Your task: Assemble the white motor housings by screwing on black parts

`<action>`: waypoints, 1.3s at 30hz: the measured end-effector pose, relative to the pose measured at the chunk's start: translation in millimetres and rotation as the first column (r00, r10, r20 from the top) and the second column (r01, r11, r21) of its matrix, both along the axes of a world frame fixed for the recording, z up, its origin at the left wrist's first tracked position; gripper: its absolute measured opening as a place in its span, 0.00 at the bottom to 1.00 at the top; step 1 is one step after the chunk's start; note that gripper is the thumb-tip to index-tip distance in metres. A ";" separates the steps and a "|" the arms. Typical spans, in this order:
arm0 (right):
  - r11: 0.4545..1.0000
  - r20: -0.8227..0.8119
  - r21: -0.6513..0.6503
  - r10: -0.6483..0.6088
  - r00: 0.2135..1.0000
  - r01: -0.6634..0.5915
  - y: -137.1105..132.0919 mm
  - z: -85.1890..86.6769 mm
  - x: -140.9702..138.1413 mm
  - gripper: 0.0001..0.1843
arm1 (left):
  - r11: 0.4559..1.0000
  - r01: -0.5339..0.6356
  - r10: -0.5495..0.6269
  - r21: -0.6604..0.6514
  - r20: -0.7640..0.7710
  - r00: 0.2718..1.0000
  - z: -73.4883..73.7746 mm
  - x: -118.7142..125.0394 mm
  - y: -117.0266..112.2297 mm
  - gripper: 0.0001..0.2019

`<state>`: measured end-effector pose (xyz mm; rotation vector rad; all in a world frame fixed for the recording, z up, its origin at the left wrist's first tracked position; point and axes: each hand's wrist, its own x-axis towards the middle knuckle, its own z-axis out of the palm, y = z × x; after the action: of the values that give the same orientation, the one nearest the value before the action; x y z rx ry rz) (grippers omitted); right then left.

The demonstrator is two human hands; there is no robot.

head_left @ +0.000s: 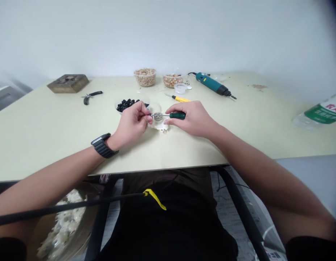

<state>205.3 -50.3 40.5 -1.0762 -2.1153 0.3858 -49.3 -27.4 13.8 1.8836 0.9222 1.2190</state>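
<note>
My right hand [193, 117] is closed round the green handle of a small screwdriver [173, 115], whose thin metal shaft points left. My left hand [132, 121] pinches something tiny at the shaft's tip; I cannot make out what it is. Between the two hands sits a small grey round piece [158, 116] on a white scrap [160, 125] lying on the pale table [48, 123]. Just behind my left hand is a clear dish of black beads [126, 104]. A dark watch is on my left wrist.
Along the back stand two clear tubs of tan kernels [145, 77] [172, 80], a teal electric driver [213, 84], a yellow-handled tool [180, 98], black pliers [90, 96] and a wooden block [68, 83]. A plastic bottle [320, 114] lies at the right edge.
</note>
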 end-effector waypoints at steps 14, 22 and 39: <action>0.988 0.013 -0.154 0.009 1.000 -0.006 0.7 3.4 1.3 0.12 | 0.992 -0.090 0.100 0.084 -0.129 0.987 3.0 -1.8 -1.0 0.08; 0.982 0.018 -0.185 0.035 0.999 -0.031 4.9 1.1 3.2 0.12 | 0.978 -0.129 0.153 0.162 -0.148 0.977 2.1 -5.5 2.2 0.08; 0.970 -0.031 0.241 -0.002 1.000 0.009 4.6 -10.8 7.5 0.09 | 0.999 -0.035 0.035 0.011 -0.035 0.999 -0.2 -4.4 6.0 0.10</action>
<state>212.8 -45.7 29.8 -0.9283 -2.0692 0.1357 -53.7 -21.4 13.6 1.9102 0.9730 1.2169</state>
